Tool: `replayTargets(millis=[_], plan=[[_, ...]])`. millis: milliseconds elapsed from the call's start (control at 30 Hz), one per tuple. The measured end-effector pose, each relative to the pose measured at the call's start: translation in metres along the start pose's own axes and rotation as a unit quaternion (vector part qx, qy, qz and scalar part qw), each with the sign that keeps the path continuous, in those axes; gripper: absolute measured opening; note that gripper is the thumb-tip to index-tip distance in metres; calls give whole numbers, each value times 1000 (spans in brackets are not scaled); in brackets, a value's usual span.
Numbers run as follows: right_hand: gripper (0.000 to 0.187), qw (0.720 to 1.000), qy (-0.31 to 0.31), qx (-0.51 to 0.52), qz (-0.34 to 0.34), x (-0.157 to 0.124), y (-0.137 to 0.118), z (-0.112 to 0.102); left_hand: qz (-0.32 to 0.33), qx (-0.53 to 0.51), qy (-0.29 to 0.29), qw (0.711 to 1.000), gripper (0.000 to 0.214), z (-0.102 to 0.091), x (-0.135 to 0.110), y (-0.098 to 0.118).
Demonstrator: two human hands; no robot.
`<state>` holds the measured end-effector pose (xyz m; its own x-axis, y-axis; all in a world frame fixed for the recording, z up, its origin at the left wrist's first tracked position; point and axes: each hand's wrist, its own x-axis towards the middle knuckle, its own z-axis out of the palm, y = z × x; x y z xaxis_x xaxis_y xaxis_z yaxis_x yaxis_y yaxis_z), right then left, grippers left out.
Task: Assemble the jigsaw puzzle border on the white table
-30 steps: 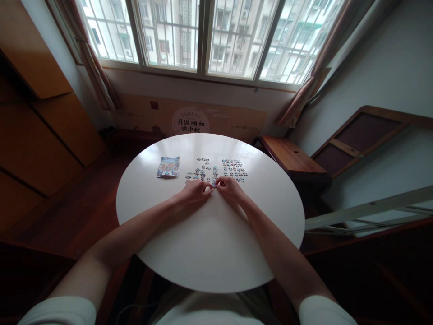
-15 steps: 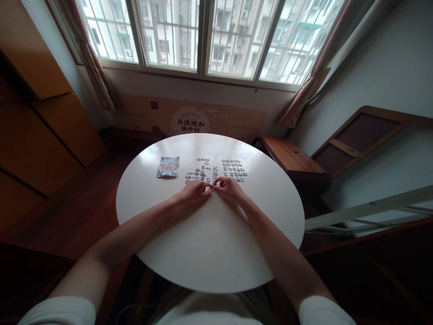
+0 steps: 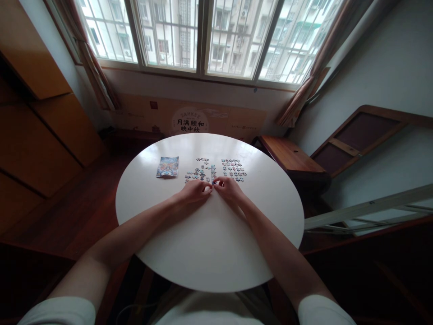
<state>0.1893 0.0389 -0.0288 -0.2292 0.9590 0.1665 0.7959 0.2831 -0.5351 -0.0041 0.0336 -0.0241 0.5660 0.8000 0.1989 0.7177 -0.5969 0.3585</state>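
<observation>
A narrow upright strip of joined jigsaw puzzle pieces [image 3: 213, 171] lies on the white round table [image 3: 216, 253], at its near end between my hands. My right hand [image 3: 229, 188] has thumb and forefinger pinched on a small dark blue puzzle piece [image 3: 214, 182] at that near end. From the left, my left hand [image 3: 195, 191] curls in, thumb and forefinger closed at the same spot. Its fingertips touch the strip's end, and what lies between them is too small to make out fully.
Loose puzzle pieces [image 3: 195, 173] lie in a cluster beyond my left hand. Further pieces [image 3: 232, 164] stand in rows beyond my right hand. A colourful picture packet [image 3: 168, 167] lies at the table's left. A wooden side table [image 3: 291, 155] stands behind, right.
The strip of joined pieces has shifted slightly left and away from me. Both hands stay nearly in place at its near end.
</observation>
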Motion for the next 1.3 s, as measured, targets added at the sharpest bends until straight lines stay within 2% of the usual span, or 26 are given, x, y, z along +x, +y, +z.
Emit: replayTargets(millis=[200, 700, 1300], plan=[[22, 999, 27, -31, 2, 0, -2, 4, -1, 1, -5, 1000, 33, 0, 0, -1], [25, 998, 34, -53, 23, -2, -7, 6, 5, 1, 3, 1000, 33, 2, 0, -3], [26, 998, 43, -49, 16, 1, -4, 8, 0, 5, -4, 1000, 33, 0, 0, -2]])
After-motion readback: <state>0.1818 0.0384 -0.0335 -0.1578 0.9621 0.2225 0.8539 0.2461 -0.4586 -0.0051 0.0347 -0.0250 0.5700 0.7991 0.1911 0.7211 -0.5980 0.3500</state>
